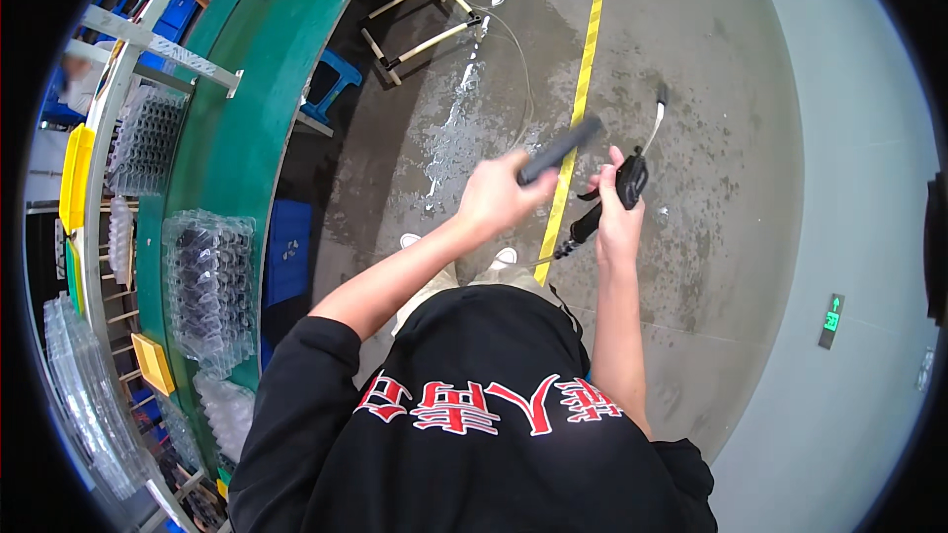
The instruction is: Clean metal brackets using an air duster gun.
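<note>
My left hand (502, 199) is closed around one end of a dark grey bar-shaped piece (561, 150), slightly smeared by motion. The bar slants up and to the right, above the yellow floor line. To its right, my right hand (620, 227) grips a black air blow gun (630, 181). A thin pale tube with a dark nozzle (662, 96) rises from the gun, angled away from me. The nozzle and the bar are apart. At the gun's lower end, a thin air hose (541, 263) leads off to the left.
A green workbench (237, 69) runs along the left, carrying stacked clear plastic trays (209, 286). Beneath it stand a blue stool (331, 87) and a blue bin (287, 252). A tube-frame stand (420, 44) is ahead. Yellow tape (590, 49) crosses the wet floor; a pale wall (859, 197) bounds the right.
</note>
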`<state>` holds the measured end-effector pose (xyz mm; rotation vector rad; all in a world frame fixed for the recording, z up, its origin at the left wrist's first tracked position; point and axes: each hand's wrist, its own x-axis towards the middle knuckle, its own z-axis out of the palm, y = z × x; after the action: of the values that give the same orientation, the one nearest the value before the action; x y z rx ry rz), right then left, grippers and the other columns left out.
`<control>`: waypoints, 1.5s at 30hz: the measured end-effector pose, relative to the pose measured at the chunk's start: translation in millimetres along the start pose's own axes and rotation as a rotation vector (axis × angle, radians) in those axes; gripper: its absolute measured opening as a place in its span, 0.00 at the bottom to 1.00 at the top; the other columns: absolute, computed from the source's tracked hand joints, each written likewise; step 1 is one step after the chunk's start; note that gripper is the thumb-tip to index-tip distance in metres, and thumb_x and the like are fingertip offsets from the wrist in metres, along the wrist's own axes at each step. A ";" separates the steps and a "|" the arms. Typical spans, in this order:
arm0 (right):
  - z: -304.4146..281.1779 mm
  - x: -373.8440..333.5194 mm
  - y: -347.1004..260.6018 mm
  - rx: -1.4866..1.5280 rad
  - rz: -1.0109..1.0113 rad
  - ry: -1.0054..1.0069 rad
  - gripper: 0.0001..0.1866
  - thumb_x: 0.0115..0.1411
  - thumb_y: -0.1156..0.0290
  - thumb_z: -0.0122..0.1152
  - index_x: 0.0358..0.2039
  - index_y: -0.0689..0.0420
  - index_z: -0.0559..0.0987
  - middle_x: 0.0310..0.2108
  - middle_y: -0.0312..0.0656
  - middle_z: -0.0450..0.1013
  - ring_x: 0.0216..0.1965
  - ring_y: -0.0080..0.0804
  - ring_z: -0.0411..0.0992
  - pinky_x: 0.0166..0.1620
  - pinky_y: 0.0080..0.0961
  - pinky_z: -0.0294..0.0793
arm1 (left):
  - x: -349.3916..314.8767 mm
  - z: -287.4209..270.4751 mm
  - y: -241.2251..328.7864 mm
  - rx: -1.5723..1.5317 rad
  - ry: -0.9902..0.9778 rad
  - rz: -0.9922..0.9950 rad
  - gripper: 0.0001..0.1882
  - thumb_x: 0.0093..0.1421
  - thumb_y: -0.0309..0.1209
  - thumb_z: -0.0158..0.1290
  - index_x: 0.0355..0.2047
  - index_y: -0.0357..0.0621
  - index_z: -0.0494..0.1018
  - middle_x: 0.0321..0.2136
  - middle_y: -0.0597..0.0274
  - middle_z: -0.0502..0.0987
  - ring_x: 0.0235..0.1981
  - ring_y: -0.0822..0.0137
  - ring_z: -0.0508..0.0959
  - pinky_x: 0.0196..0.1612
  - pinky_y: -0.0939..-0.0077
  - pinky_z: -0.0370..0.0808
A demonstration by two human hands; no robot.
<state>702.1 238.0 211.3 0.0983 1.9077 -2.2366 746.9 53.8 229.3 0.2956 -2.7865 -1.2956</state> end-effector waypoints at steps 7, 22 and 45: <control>18.0 -59.2 -15.1 -0.568 -0.234 -0.393 0.28 0.55 0.74 0.67 0.58 0.57 0.73 0.36 0.39 0.79 0.28 0.25 0.73 0.34 0.21 0.72 | 59.8 -39.5 -69.8 -1.684 0.174 -0.690 0.14 0.61 0.39 0.54 0.26 0.46 0.65 0.18 0.65 0.69 0.17 0.72 0.67 0.19 0.78 0.68; 22.6 -72.4 -5.6 -0.664 -0.287 -0.438 0.20 0.54 0.75 0.67 0.49 0.60 0.79 0.37 0.43 0.81 0.25 0.26 0.71 0.31 0.21 0.70 | 56.3 -55.4 -90.6 -1.895 0.367 -0.771 0.10 0.61 0.32 0.51 0.31 0.41 0.62 0.21 0.64 0.67 0.19 0.72 0.66 0.20 0.82 0.67; 29.2 -73.5 2.9 -0.740 -0.267 -0.393 0.17 0.54 0.72 0.68 0.45 0.59 0.81 0.34 0.40 0.82 0.23 0.27 0.74 0.28 0.21 0.71 | 52.2 -51.5 -102.3 -1.813 0.507 -0.746 0.11 0.62 0.35 0.52 0.30 0.44 0.64 0.20 0.65 0.66 0.17 0.74 0.66 0.17 0.81 0.67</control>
<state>776.8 216.9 226.6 -0.6779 2.4445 -1.3759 717.7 -59.5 182.9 1.1538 -0.3564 -2.5760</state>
